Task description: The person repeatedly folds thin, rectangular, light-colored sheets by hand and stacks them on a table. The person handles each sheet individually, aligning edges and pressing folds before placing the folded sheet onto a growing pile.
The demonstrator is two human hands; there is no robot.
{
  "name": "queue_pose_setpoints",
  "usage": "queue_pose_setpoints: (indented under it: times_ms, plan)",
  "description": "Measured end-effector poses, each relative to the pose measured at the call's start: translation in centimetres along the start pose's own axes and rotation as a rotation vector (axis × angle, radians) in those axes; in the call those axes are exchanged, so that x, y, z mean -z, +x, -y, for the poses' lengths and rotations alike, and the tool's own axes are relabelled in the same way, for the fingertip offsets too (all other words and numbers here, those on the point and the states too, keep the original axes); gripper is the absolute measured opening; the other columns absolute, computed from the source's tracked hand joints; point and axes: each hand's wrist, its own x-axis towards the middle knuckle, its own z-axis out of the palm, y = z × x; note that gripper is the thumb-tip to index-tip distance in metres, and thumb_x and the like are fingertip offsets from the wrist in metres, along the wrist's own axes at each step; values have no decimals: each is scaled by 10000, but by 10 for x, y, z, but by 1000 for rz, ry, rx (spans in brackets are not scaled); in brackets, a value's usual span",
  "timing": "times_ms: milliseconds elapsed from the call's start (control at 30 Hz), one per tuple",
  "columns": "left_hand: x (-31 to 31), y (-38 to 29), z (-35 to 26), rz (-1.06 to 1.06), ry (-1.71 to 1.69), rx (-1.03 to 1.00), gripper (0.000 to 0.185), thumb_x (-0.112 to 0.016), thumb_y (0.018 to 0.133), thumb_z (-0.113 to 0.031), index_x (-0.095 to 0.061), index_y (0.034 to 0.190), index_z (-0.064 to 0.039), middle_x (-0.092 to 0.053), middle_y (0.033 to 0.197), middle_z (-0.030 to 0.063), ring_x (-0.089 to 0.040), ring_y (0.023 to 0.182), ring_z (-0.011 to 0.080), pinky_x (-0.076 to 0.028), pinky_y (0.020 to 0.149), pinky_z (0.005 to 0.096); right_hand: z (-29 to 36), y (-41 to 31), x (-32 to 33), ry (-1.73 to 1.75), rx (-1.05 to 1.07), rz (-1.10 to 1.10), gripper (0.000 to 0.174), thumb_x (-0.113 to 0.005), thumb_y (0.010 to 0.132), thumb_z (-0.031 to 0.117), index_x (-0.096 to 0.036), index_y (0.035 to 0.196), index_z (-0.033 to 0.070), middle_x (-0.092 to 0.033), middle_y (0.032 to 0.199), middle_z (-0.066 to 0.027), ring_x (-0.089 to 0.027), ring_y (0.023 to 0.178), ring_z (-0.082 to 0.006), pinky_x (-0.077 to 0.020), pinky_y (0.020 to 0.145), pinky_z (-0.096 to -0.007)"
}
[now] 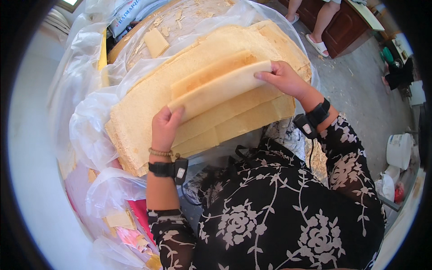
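My left hand and my right hand grip the two ends of a folded thin tan sheet, possibly a flatbread. It spans between them over a stack of large tan sheets. Behind the fold, a browner part shows, lying on the stack. Both thumbs press on the near face of the fold, while the other fingers are mostly hidden behind it. Toward my body, the lower edges of several sheets hang over the near side. The stack's edges look rough and layered.
Clear plastic sheeting surrounds the stack. A small folded sheet and broken flakes lie on the round table behind. Another person's legs stand beside a dark wooden cabinet. A white bucket sits at right.
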Motion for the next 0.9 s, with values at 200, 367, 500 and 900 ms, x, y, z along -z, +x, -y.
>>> queue_pose_setpoints:
  times_ms: [200,367,500,900]
  plan:
    - [-55,37,19,-500,914,-43,314,-619,1036,-337,-665,939,-42,-706,757,168,-736,729,280,-555,610,411,-8,37,-21,-701,-127,-171,366,-680,984,384,-718,1010,22,-715,824,-184,-719,796,-336,-566,757,-436]
    - [-71,41,15,-517,1143,-34,276,-610,1017,-365,-627,980,-92,-716,723,118,-707,626,341,-551,530,461,-6,45,-42,-977,-206,-290,434,-636,988,436,-679,1248,91,-722,1101,-156,-706,985,-362,-570,840,-479]
    - [-69,46,4,-439,1140,80,342,-618,1001,-426,-609,989,-85,-736,746,147,-715,618,367,-555,533,495,-8,36,-56,-1176,413,-207,584,-634,968,495,-599,1446,161,-537,1517,-131,-516,1384,-363,-426,1118,-521]
    - [-36,39,-13,129,952,-643,610,-790,860,-257,-607,1416,-86,-618,1437,138,-586,1322,376,-512,1062,458,6,27,-54,-946,421,157,729,-739,872,537,-582,1498,199,-479,1607,-109,-360,1530,-381,-252,1235,-596]
